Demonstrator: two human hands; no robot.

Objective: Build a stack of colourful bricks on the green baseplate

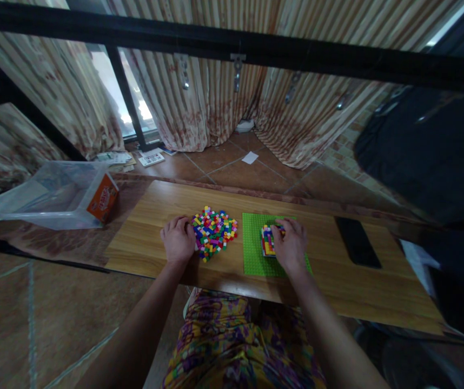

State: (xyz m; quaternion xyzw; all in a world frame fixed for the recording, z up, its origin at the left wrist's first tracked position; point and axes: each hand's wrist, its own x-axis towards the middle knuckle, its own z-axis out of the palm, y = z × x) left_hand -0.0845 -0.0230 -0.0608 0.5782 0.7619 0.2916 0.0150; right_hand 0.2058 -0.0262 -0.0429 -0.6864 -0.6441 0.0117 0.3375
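A heap of small, many-coloured toy bricks (214, 231) lies on the wooden board. At its left edge rests my left hand (177, 239), back upward, the fingers curled in and close together; whatever may be between them is hidden. To the right of the heap, a green studded baseplate (252, 254) lies flat. A low block built of coloured bricks (267, 244), with red, yellow, blue and white showing, sits on this plate. Over its right side bends my right hand (291, 242), thumb and fingers closed on it and covering part of it.
A black phone (357, 242) lies on the board's right part. Left of the board stands a clear plastic box (65, 200) with an orange label. A dark metal bar (216, 40) crosses in front of the striped curtains (224, 102). Papers (151, 158) lie on the tiled floor beyond.
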